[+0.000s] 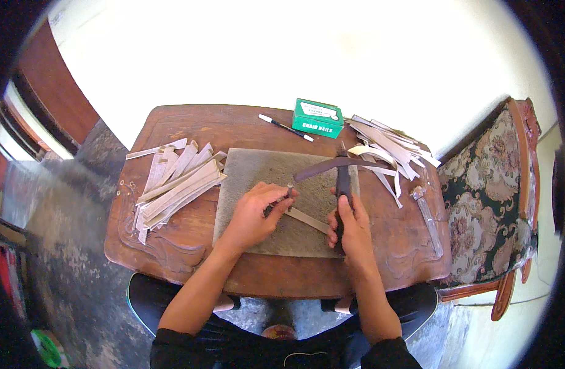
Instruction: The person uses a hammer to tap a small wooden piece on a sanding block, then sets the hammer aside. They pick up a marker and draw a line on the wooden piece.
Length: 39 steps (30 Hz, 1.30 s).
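Note:
My right hand (351,224) is closed around the dark handle of a hammer (341,162). Its long, curved dark head hangs above the far right part of a grey slab (248,166). Over the slab's middle, my left hand (258,209) pinches a short, dark punch-like rod (290,191), its lighter end pointing up. A narrow pale strip (309,221) lies on the slab and runs from beneath the left fingers toward the right hand. Whether the rod's lower end touches the strip is hidden by my fingers. The hammer head and the rod are apart.
Pale strips (181,181) lie heaped on the wooden table (190,123) at left, with more strips (387,141) at far right. A green box (318,118) and a marker (285,127) sit at the back. A clear, narrow object (428,221) lies right. A floral-upholstered chair (488,190) stands beside the table.

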{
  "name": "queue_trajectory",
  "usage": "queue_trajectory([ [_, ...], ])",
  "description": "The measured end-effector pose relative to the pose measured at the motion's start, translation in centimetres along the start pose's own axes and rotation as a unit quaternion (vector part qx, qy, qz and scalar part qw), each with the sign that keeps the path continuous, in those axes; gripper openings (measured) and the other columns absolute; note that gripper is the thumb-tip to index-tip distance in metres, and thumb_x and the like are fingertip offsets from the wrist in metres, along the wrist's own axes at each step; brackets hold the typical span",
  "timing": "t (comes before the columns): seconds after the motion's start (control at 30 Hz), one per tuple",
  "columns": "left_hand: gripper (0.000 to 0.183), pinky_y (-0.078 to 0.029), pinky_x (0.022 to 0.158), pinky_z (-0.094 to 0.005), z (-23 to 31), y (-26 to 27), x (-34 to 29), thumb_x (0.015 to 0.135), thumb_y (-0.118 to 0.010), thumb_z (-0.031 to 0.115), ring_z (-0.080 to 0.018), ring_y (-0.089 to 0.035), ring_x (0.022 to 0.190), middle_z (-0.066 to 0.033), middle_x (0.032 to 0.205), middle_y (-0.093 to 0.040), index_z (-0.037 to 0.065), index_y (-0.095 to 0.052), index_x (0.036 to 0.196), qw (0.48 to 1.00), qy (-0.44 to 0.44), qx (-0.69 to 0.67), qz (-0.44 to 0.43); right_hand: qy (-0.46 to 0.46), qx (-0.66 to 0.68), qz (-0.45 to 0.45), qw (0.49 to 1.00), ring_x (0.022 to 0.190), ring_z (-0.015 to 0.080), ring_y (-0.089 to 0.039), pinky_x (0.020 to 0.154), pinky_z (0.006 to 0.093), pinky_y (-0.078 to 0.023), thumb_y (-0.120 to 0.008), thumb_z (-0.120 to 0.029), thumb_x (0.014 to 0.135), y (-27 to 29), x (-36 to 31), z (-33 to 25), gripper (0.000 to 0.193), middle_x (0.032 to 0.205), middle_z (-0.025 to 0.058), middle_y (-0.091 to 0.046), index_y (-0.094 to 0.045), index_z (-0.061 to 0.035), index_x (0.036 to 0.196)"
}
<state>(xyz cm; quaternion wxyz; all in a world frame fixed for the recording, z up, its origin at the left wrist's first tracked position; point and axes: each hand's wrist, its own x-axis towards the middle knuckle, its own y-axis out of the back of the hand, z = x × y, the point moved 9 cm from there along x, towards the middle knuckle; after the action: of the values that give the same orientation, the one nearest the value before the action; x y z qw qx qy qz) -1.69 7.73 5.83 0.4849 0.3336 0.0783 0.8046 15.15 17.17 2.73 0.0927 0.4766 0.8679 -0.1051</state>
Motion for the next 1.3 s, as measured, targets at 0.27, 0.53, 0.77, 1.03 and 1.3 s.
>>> queue_trajectory([
  [0.27, 0.012, -0.049, 0.081, -0.0400, -0.1, -0.4, -0.3, 0.089, -0.071, 0.005, -0.0310, -0.066, 0.090, -0.0107, 0.099, -0.075, 0.003, -0.073, 0.101, 0.999, -0.037, 0.037, -0.001, 0.207, -0.243, 0.042, 0.947, 0.059, 0.0109, -0.051, 0.055, 0.0280, -0.040, -0.059, -0.027, 0.105, 1.1, -3.5, -8.2, 0.030, 0.070, 0.0019, -0.056, -0.061, -0.0033, 0.124],
  [0.53, 0.013, -0.049, 0.082, -0.0404, 0.6, -0.4, -0.3, 0.090, -0.070, 0.006, -0.0303, -0.066, 0.090, -0.0087, 0.102, -0.074, 0.005, -0.073, 0.102, 0.998, -0.041, 0.054, -0.008, 0.310, -0.371, 0.007, 0.875, 0.072, 0.0347, -0.067, 0.068, 0.0406, -0.050, -0.063, -0.022, 0.101, -1.5, -5.9, -12.4, 0.032, 0.084, 0.0207, -0.066, -0.060, -0.0026, 0.126],
  [0.77, 0.013, -0.049, 0.081, -0.0412, 0.3, -0.4, -0.4, 0.089, -0.070, 0.005, -0.0308, -0.067, 0.090, -0.0091, 0.100, -0.074, 0.005, -0.072, 0.102, 0.998, -0.045, 0.050, -0.008, 0.297, -0.413, -0.009, 0.860, 0.078, 0.0413, -0.069, 0.070, 0.0429, -0.051, -0.063, -0.022, 0.101, -2.0, -6.0, -12.9, 0.032, 0.087, 0.0232, -0.068, -0.060, -0.0032, 0.127],
  [1.03, 0.014, -0.049, 0.083, -0.0406, 0.6, -0.3, -0.4, 0.089, -0.070, 0.004, -0.0315, -0.066, 0.090, -0.0114, 0.101, -0.074, 0.004, -0.073, 0.103, 0.998, -0.047, 0.039, 0.000, 0.279, -0.406, -0.013, 0.870, 0.081, 0.0447, -0.069, 0.072, 0.0455, -0.053, -0.063, -0.021, 0.101, -2.2, -6.0, -13.0, 0.032, 0.090, 0.0251, -0.068, -0.059, -0.0033, 0.127],
  [1.3, 0.014, -0.050, 0.082, -0.0405, 0.6, -0.3, -0.3, 0.089, -0.070, 0.004, -0.0319, -0.065, 0.089, -0.0117, 0.100, -0.074, 0.002, -0.072, 0.102, 0.998, -0.047, 0.043, -0.003, 0.297, -0.427, -0.021, 0.854, 0.081, 0.0450, -0.069, 0.072, 0.0462, -0.053, -0.064, -0.019, 0.100, -2.6, -5.9, -13.1, 0.031, 0.090, 0.0254, -0.068, -0.060, -0.0033, 0.126],
])
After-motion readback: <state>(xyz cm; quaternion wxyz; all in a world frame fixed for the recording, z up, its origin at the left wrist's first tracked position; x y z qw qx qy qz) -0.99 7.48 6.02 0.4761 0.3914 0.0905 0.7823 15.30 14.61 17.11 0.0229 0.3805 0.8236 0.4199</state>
